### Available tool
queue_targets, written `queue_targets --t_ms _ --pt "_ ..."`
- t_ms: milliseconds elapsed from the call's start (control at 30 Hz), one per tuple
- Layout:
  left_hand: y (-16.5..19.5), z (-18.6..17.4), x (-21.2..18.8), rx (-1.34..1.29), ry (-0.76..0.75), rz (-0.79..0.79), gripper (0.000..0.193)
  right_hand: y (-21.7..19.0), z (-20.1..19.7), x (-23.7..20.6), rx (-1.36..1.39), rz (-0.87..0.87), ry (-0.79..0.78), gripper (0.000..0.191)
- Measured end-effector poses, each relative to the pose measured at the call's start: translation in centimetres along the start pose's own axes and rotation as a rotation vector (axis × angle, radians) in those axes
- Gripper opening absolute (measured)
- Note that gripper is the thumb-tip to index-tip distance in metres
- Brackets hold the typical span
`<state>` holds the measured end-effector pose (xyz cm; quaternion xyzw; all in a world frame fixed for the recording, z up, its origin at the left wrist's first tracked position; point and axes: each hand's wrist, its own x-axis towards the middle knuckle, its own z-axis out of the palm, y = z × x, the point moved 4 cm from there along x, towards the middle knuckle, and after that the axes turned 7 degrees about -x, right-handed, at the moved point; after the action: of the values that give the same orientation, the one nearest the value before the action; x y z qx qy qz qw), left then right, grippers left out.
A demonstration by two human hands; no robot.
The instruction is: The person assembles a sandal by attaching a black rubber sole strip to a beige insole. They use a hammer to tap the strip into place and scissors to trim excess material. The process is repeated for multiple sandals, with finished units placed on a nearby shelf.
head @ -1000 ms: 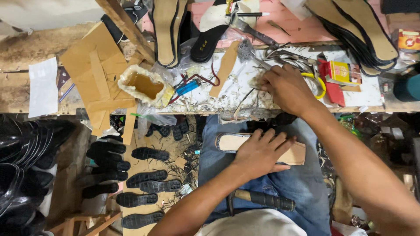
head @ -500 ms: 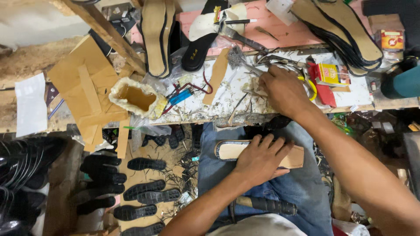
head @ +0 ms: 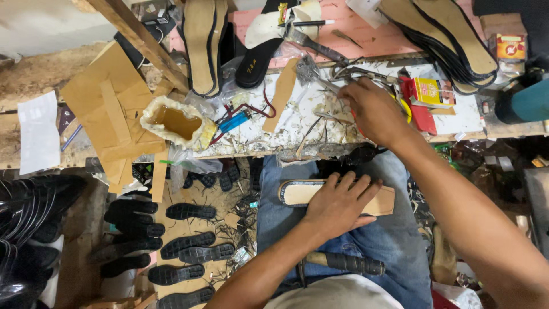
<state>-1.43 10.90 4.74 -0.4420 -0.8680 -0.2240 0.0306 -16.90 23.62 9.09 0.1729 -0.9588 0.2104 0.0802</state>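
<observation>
Tan insole (head: 380, 201), dark-edged at its rounded end, lay across the lap on blue jeans (head: 394, 246). Left hand (head: 338, 205) pressed flat on its middle, fingers (head: 350, 184) spread and slightly curled over the far edge. Right hand (head: 374, 110) reached onto the scrap-littered bench (head: 257, 134), palm down, fingers bent among thin strips; whether pinching anything, could not tell. Just beside it: red-and-yellow small box (head: 426, 90), metal pliers (head: 320, 47). Further left: glue tub (head: 174, 121) crusted white, blue lighter (head: 234, 121). Below the bench, black rubber soles (head: 189, 240) scattered on the floor. Dark-handled tool (head: 349, 263) rested on the lap.
</observation>
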Motion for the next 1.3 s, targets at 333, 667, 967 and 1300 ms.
queue_targets --t_ms 333,667,967,1300 --pt "-0.3 0.1 -0.6 0.037 0.021 -0.011 0.082 -2.2 -1.7 0.1 -0.332 -0.25 0.0 0.023" --pt "0.0 0.4 0.2 0.047 0.006 0.013 0.079 -3.3 0.5 1.9 -0.864 -0.594 -0.214 0.015" --pt "0.2 -0.6 0.3 0.101 -0.007 0.008 0.083 1.2 -0.3 -1.3 0.409 0.108 -0.086 0.023" --pt "0.7 0.9 2.8 0.152 0.014 0.024 0.083 4.3 -4.6 -17.9 0.957 0.605 0.175 0.023"
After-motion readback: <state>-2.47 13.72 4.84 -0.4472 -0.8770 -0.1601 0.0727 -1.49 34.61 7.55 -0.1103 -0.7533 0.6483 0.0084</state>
